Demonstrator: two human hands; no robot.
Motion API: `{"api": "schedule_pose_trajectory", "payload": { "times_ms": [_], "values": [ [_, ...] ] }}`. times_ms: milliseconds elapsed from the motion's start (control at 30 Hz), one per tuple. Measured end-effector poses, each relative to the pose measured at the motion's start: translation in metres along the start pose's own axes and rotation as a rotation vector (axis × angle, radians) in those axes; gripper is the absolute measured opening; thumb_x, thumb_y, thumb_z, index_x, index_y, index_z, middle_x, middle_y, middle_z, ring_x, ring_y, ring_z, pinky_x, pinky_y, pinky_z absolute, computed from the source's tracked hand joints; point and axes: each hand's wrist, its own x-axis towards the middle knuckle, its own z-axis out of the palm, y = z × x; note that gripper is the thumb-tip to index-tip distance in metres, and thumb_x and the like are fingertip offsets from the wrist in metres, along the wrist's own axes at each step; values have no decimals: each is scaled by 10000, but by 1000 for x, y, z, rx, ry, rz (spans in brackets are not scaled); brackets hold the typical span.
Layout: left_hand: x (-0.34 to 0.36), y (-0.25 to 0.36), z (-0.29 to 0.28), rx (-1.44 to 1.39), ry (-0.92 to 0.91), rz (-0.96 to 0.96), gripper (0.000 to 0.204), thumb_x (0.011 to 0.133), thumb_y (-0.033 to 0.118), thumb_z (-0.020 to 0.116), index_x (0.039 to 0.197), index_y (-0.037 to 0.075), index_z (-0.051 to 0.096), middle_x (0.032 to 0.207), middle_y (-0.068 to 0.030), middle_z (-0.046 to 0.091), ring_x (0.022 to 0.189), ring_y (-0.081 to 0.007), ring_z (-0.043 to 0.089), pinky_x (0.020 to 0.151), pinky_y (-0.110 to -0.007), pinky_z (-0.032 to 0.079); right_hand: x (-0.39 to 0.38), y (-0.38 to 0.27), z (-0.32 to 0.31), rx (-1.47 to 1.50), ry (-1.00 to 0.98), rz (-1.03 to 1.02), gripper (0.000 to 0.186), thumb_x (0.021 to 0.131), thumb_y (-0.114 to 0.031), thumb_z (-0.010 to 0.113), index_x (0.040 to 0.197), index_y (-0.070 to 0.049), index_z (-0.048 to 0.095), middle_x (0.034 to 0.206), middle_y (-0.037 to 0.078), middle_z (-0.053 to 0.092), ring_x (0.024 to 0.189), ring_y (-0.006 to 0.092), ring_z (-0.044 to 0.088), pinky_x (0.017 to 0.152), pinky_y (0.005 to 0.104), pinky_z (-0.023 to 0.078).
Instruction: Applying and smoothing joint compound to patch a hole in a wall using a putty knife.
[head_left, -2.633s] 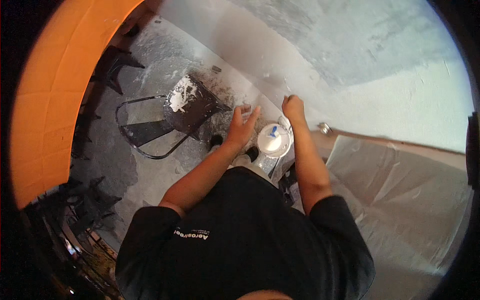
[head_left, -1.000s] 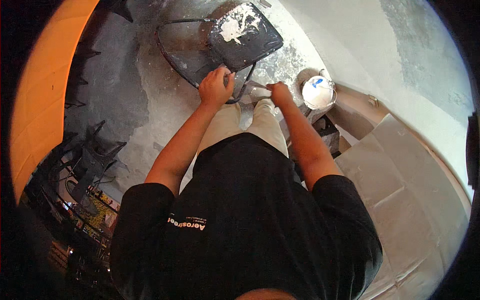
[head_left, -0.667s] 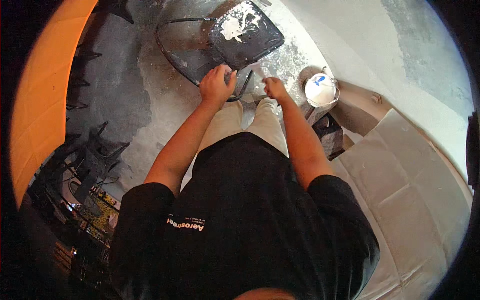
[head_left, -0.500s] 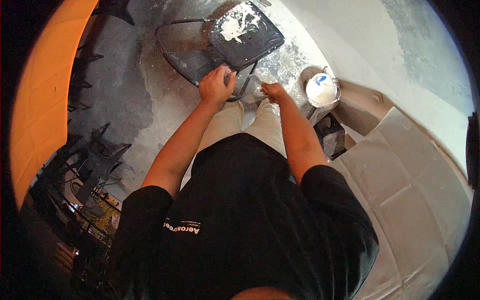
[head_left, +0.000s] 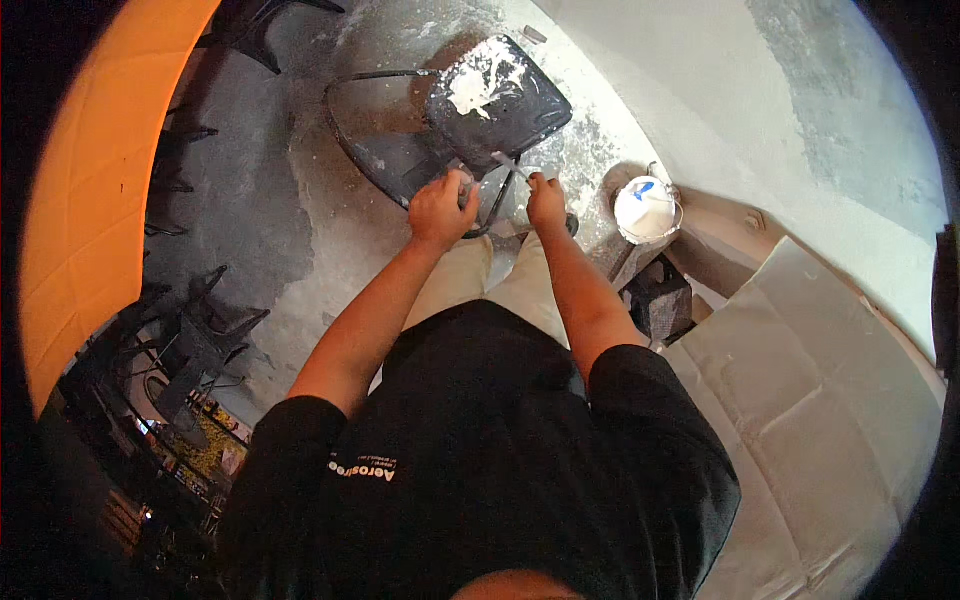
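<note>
My right hand [head_left: 546,204] is closed around the handle of a putty knife [head_left: 512,165], its narrow blade angled up and left toward the front edge of a black chair [head_left: 545,112]. The chair's seat carries smeared white paste [head_left: 478,90]. To the left, my left hand [head_left: 440,212] is curled, its thumb and fingers around something greyish that is mostly hidden. Both hands are in front of the chair, above its dark tubular frame and close to my knees. Contact between the blade and the seat edge cannot be made out.
A white bucket [head_left: 634,222] with white contents and a blue mark stands at the right, by the wall. Near it is a dark box-like object [head_left: 660,300]. A creased grey sheet [head_left: 800,400] covers the lower right. Black chair legs [head_left: 215,315] and an orange panel [head_left: 95,200] are at left.
The whole scene has shifted lower in the picture. My right hand has turned more upright, and the putty knife's blade now sits nearer the seat's front edge. My left hand stays curled.
</note>
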Motion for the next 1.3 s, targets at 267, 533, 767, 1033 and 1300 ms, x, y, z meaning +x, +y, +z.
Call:
{"api": "schedule_pose_trajectory", "payload": {
  "times_ms": [267, 533, 767, 1033, 1300],
  "values": [
    [-1, -5, 6, 84, 12, 67, 220, 851, 279, 694, 941, 110, 585, 712, -41, 658, 668, -260, 660, 600, -408, 498, 13, 56, -11, -432, -190, -105, 249, 878, -122, 538, 1091, -187, 648, 1057, 164, 575, 964, 382, 597, 760, 479, 534],
    [6, 10, 1, 42, 38, 24, 242, 838, 313, 687, 913, 109, 579, 720, -67, 630, 685, -304, 638, 590, -436, 472, 40, 93, 3, 420, -165, 450, 244, 903, -273, 609, 989, -63, 697, 862, 136, 693, 699, 270, 657, 616, 399, 518],
    [12, 25, 15, 113, -4, -65, 267, 845, 350, 702, 900, 113, 591, 743, -68, 653, 714, -303, 659, 626, -421, 503, 37, 151, 5, 231, -685, 546, 481, 907, -444, 602, 817, 20, 689, 726, 190, 681, 587, 299, 641, 570, 419, 515],
    [61, 132, 68, -554, 151, -150, 190, 913, 196, 683, 863, 16, 650, 778, -29, 660, 698, -92, 580, 649, -274, 472, 16, 133, -164, 1031, 62, 222, 271, 831, -4, 648, 1009, -60, 451, 711, 54, 575, 614, 147, 607, 508, 298, 492],
    [89, 325, 167, -1051, -167, -69, 303, 998, 292, 556, 912, 10, 624, 868, -75, 685, 754, -137, 622, 644, -292, 488, -37, 95, -372, 1607, -199, 245, 489, 987, -504, 392, 824, -72, 552, 599, 44, 499, 410, 161, 435, 389, 289, 329]
  ]
}}
